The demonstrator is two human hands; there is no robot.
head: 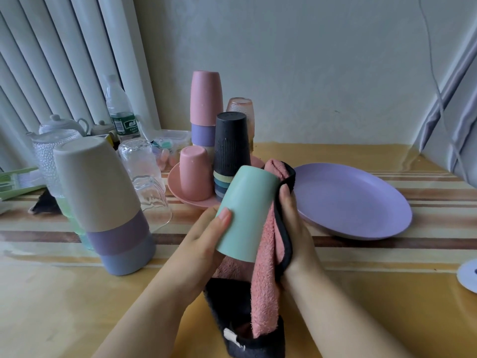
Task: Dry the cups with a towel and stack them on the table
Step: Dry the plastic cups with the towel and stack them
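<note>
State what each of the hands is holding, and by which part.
The left hand grips the mint green cup around its side wall, near the open end. The right hand holds the pink towel against the cup's other side.

mint cup (pixel 247 213): matt, smooth plastic, under the left thumb tip
towel (pixel 265 280): fluffy pink terry cloth with a black edge, under the right fingers
purple plate (pixel 361 202): matt, smooth plastic
black cup (pixel 231 143): ribbed, matt
glass tumblers (pixel 144 177): clear, glossy
table cover (pixel 77 293): shiny yellow film
</note>
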